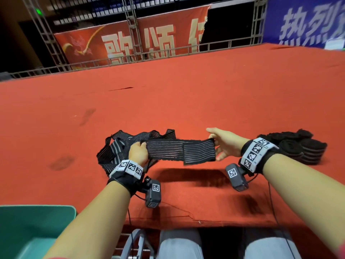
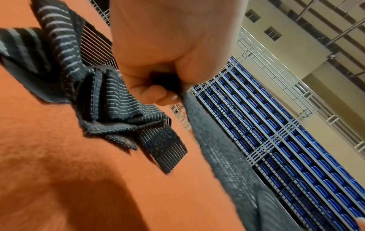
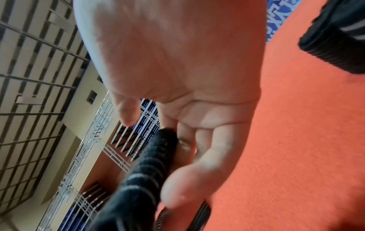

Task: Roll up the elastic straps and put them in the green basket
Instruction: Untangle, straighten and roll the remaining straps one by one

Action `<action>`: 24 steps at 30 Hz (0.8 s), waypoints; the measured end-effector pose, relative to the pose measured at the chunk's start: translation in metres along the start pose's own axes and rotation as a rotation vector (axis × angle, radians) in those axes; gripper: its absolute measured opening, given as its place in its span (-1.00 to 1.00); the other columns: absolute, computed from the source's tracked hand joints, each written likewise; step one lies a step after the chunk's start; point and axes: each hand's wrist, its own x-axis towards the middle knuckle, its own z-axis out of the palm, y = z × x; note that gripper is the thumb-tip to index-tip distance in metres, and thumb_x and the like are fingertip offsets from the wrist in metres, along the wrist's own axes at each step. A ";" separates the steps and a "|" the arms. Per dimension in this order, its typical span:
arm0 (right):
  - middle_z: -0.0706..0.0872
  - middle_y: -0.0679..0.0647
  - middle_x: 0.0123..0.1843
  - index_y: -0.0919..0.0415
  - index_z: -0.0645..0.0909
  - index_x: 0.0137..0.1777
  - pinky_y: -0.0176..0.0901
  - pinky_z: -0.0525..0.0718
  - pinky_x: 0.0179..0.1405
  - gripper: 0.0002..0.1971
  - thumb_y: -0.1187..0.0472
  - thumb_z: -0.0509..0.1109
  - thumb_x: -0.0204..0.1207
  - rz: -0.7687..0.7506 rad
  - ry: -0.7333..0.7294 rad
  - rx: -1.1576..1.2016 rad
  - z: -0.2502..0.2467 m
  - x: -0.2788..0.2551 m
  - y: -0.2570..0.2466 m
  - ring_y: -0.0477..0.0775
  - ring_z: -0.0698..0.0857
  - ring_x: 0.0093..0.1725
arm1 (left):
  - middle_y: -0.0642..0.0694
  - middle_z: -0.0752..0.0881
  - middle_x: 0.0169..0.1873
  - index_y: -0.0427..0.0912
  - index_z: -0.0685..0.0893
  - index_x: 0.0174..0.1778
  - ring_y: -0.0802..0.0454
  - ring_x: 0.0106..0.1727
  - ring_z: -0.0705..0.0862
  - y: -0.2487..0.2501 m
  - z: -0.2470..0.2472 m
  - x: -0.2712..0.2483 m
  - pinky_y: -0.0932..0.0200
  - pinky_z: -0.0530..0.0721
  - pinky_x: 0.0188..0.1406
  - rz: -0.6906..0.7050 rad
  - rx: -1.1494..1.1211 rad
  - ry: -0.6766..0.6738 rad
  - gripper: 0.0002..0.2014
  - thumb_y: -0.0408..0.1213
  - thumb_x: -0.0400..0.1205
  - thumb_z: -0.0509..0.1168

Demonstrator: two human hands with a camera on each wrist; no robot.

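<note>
Spreading across most of the head view, a red carpet [image 1: 186, 101] carries everything; a green basket [image 1: 33, 230] sits at eight o'clock. Loose straps [image 1: 115, 146] are piled at centre, rolled straps [image 1: 302, 146] at three o'clock. One strap [image 1: 179, 149] hangs stretched above the carpet between the left hand [image 1: 138, 152], fist clenched on one end, and the right hand [image 1: 224, 143], fingers pinching the other.

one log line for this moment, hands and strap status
left hand: grips strap | right hand: pinches strap end | strap: stretched flat, unrolled, above red cloth | green basket: near left
</note>
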 end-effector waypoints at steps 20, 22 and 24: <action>0.72 0.23 -0.13 0.26 0.68 0.08 -0.24 0.66 -0.52 -0.79 0.36 0.24 0.56 0.078 0.005 -0.123 -0.007 -0.043 0.087 0.13 0.76 -0.34 | -0.57 0.73 -0.07 -0.36 0.60 -0.25 -0.51 0.01 0.74 -0.050 0.004 -0.057 -0.25 0.72 0.09 -0.125 0.251 -0.072 -0.72 -0.25 0.69 0.21; 0.63 0.21 -0.15 0.24 0.59 0.00 -0.23 0.65 -0.49 -0.80 0.16 0.20 0.55 0.163 0.004 -0.049 -0.008 -0.044 0.097 0.18 0.75 -0.34 | -0.52 0.73 0.04 -0.48 0.69 -0.04 -0.46 0.13 0.70 -0.058 0.007 -0.065 -0.10 0.64 0.16 -0.140 0.280 -0.078 -0.71 -0.27 0.72 0.22; 0.56 0.18 -0.23 0.17 0.49 -0.07 -0.21 0.64 -0.45 -0.73 -0.05 0.20 0.59 0.225 0.011 -0.004 -0.012 -0.045 0.104 0.20 0.74 -0.36 | -0.49 0.72 0.13 -0.52 0.69 0.13 -0.42 0.22 0.68 -0.066 0.010 -0.070 -0.06 0.57 0.22 -0.164 0.301 -0.073 -0.69 -0.29 0.73 0.23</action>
